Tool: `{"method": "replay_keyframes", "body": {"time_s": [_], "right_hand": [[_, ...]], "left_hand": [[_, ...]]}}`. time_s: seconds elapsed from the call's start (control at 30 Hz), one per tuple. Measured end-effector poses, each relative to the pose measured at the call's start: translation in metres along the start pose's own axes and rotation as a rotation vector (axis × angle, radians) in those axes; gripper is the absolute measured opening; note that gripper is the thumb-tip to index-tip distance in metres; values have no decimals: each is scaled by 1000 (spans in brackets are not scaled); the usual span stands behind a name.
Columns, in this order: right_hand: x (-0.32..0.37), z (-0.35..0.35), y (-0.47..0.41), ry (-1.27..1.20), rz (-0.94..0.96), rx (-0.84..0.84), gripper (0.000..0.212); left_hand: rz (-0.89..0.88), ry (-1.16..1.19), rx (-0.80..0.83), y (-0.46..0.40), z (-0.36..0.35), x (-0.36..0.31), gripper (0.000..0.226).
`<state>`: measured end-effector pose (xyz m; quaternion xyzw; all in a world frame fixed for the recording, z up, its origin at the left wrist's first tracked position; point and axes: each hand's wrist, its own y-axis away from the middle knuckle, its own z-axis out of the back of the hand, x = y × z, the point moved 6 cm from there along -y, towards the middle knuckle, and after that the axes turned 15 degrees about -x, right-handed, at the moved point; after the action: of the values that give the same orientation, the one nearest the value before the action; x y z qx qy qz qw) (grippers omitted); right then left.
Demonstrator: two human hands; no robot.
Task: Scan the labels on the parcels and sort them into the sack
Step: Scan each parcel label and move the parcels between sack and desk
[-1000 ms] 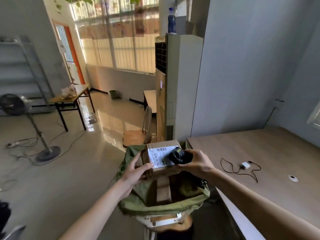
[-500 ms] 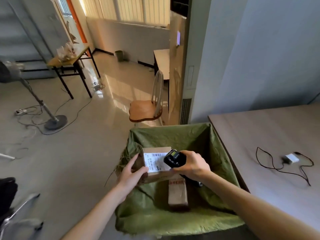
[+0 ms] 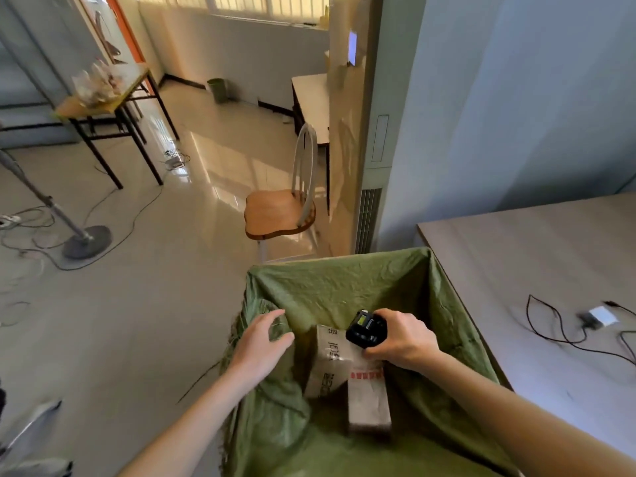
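Note:
A green sack [image 3: 344, 287] stands open below me, left of the table. Two cardboard parcels lie inside it: a larger one [image 3: 328, 359] with printed characters, tilted against the sack wall, and a smaller one [image 3: 368, 397] with a red-printed strip beside it. My right hand [image 3: 402, 339] grips a black handheld scanner [image 3: 366, 328] just above the parcels. My left hand [image 3: 263, 342] hovers over the sack's left rim with its fingers relaxed and nothing in it.
A wooden table [image 3: 537, 256] lies to the right, with a black cable and a small white adapter [image 3: 600, 316] on it. A wooden chair [image 3: 280, 211] stands beyond the sack beside a tall white unit [image 3: 371, 132]. A fan base [image 3: 87, 241] and cords lie on the floor at left.
My left hand has let go of the labelled parcel, which now lies in the sack next to the smaller one. My view has tipped further down.

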<state>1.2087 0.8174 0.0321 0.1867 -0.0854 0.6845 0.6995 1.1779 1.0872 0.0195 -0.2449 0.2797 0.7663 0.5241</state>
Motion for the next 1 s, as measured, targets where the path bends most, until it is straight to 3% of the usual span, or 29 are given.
{"method": "replay_keyframes", "body": {"time_s": [0.17, 0.27, 0.37, 0.5, 0.6, 0.8, 0.93, 1.0], "right_hand": [[-13, 32, 18, -3, -89, -37, 84], [-19, 69, 44, 24, -125, -123, 82], [-31, 119, 86, 36, -218, -238, 78], [-55, 194, 167, 56, -384, -370, 62], [-80, 250, 247, 90, -503, -456, 63], [-132, 351, 449, 169, -792, -688, 61], [-170, 379, 592, 189, -1004, -748, 55], [-190, 380, 663, 185, -1092, -762, 63]], "left_hand": [[-171, -42, 60, -14, 19, -33, 54], [-325, -182, 100, -18, 20, -70, 60], [-476, -247, 150, -4, 18, -125, 67], [-665, -166, 220, 44, 9, -219, 64], [-811, -85, 266, 105, -2, -295, 60], [-1076, 81, 460, 284, -36, -413, 80], [-1217, 160, 596, 433, -59, -461, 65], [-1276, 174, 664, 508, -76, -471, 64]]}}
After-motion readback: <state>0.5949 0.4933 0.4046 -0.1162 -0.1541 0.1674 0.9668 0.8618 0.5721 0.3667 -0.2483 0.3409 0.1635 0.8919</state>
